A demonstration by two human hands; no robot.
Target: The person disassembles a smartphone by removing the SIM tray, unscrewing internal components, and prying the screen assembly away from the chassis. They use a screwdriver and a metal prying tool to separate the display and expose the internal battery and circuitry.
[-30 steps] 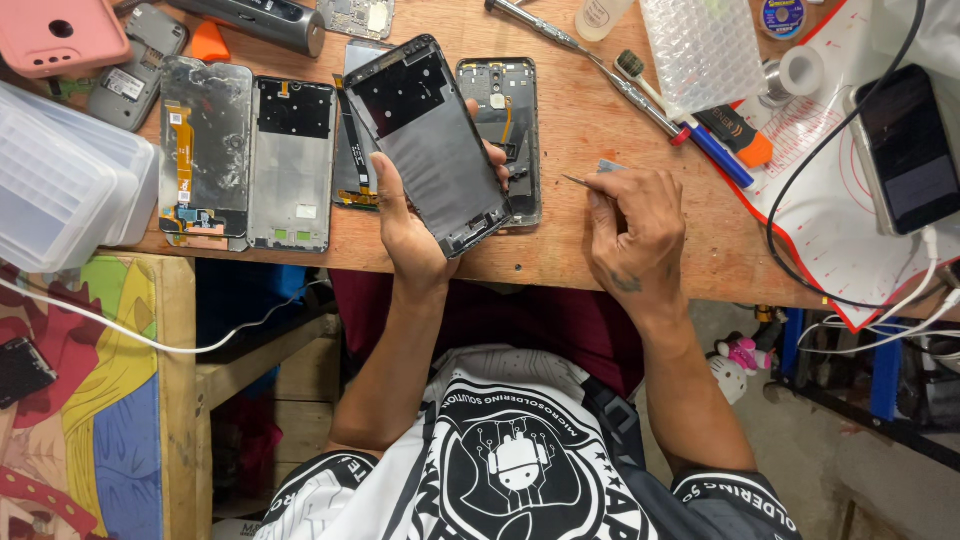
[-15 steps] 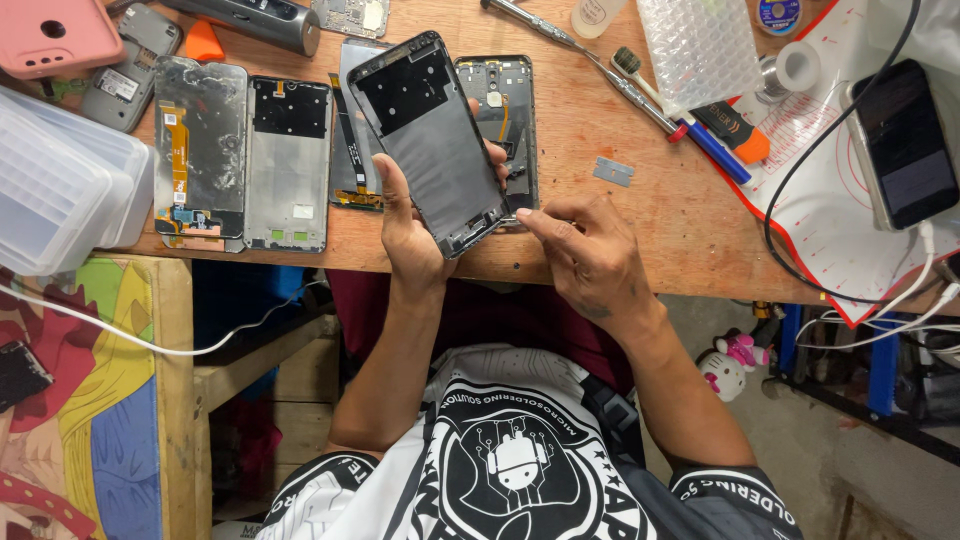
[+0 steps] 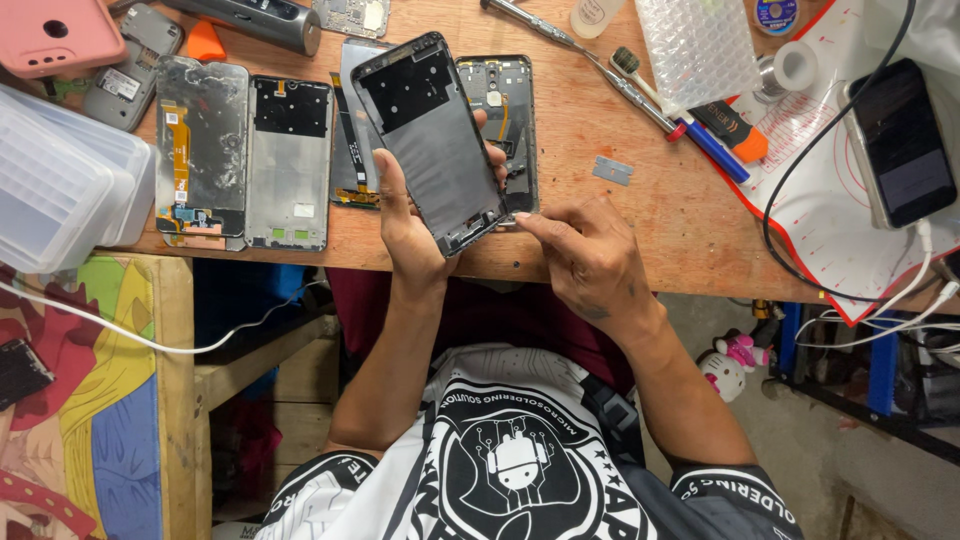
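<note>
My left hand (image 3: 410, 235) holds a dark phone frame (image 3: 430, 140) tilted above the front edge of the wooden table (image 3: 650, 230), its open inner side facing me. My right hand (image 3: 590, 265) is at the frame's lower right corner, fingertips closed on its edge. A small grey razor blade (image 3: 612, 170) lies loose on the wood to the right of the frame. Another opened phone housing (image 3: 508, 110) lies on the table, partly hidden behind the held frame.
Two stripped phone frames (image 3: 200, 150) (image 3: 290, 160) lie left of my hands. Clear plastic boxes (image 3: 50, 190) sit at the left edge. A red mat (image 3: 820, 200) with a black phone (image 3: 900, 140) on a cable is at right. A screwdriver (image 3: 580, 50) and bubble wrap (image 3: 700, 45) lie behind.
My right hand set the razor blade down on the table, then moved left to the lower corner of the held frame. My left hand kept the frame nearly still.
</note>
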